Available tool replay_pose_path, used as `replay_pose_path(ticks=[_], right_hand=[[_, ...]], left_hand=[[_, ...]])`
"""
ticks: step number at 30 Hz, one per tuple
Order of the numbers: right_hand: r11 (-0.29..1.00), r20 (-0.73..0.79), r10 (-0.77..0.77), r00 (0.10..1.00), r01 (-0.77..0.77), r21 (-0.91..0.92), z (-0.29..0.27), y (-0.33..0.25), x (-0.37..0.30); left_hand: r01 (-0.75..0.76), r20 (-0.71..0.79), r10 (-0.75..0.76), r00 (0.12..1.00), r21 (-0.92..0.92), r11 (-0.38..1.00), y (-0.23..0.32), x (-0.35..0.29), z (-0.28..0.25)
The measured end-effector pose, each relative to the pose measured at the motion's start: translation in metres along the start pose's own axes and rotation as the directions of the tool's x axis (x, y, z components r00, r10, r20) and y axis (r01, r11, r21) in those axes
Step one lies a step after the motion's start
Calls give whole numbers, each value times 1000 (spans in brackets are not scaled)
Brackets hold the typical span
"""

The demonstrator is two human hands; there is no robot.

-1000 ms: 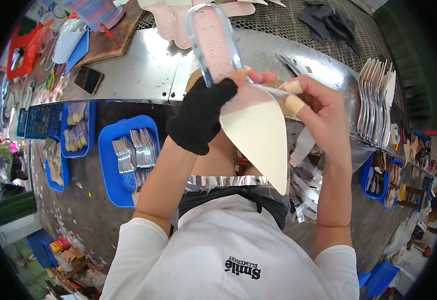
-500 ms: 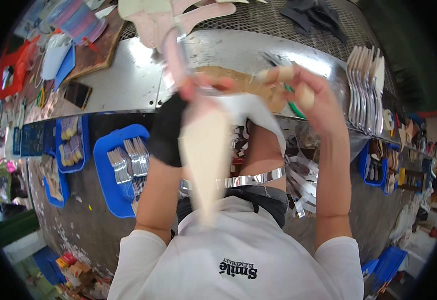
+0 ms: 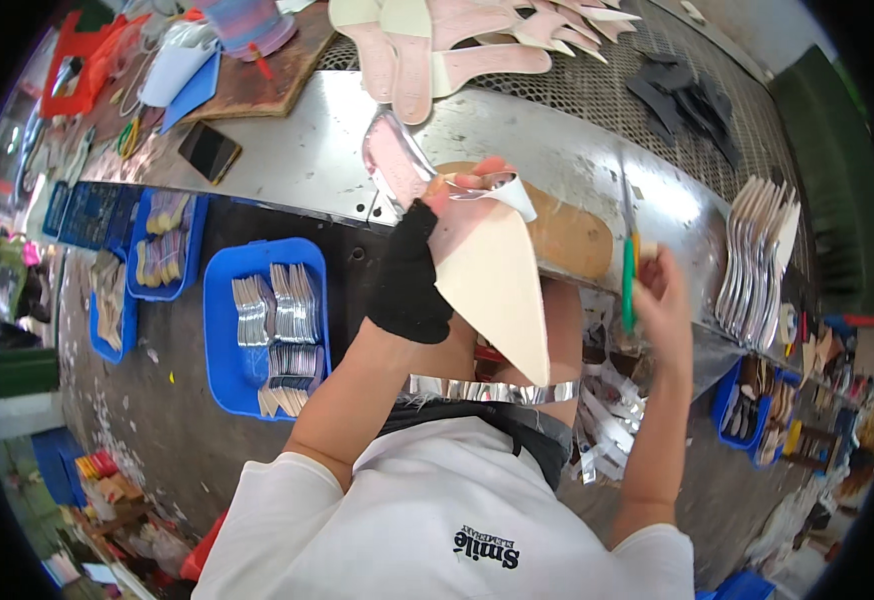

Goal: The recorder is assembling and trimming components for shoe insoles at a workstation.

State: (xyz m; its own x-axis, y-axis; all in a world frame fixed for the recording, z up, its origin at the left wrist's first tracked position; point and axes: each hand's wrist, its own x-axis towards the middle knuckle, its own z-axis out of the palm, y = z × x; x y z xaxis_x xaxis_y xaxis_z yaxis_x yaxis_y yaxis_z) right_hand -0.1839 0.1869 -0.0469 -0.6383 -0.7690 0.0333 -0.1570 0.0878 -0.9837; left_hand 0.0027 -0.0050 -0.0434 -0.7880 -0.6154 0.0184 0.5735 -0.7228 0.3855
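My left hand (image 3: pixel 419 265), in a black fingerless glove, grips a cream and pink shoe insole (image 3: pixel 497 290). The insole's broad cream end points down toward my lap. Silver film (image 3: pixel 405 135) edges its pink far end, and a loose white-backed flap of the film (image 3: pixel 517 196) curls over by my fingertips. To the right, my right hand (image 3: pixel 663 300) is closed on green-handled scissors (image 3: pixel 630 280), held upright with the blades pointing away from me. A finger wrap shows on this hand. Below the left hand's insole, a brown sole-shaped template (image 3: pixel 572 235) lies on the metal bench.
Pink and cream insoles (image 3: pixel 412 80) and black pieces (image 3: pixel 682 95) lie on the mesh at the back. Silver-edged insoles (image 3: pixel 752 260) stand stacked at right. A phone (image 3: pixel 210 152) rests at left. Blue baskets (image 3: pixel 219 350) of insoles sit below the bench; film scraps (image 3: pixel 612 420) hang near my lap.
My right hand has moved right and nearer to me, and now holds the scissors that were by the template. The insole's broad end has swung right; the whole view has shifted.
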Motion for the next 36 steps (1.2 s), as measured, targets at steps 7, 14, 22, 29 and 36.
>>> replay_pose_path(ticks=[7,14,22,29,36], right_hand=[[964,180,183,967,-212,159,69,-20,-65],[976,157,158,975,-179,125,82,-13,-48],[937,212,179,961,-232,260,78,-6,-54],[986,36,157,987,-159,42,69,-7,-50],[735,-123,58,991,-126,-667,5,4,-2]], left_hand=[[-9,-47,6,999,-60,998,1,1,5],[89,11,-89,996,38,995,2,3,-14],[124,-147,-122,982,7,992,-8,0,-7],[252,-136,-232,963,160,954,-7,1,-5],[99,-125,-34,992,557,825,-17,9,-17]])
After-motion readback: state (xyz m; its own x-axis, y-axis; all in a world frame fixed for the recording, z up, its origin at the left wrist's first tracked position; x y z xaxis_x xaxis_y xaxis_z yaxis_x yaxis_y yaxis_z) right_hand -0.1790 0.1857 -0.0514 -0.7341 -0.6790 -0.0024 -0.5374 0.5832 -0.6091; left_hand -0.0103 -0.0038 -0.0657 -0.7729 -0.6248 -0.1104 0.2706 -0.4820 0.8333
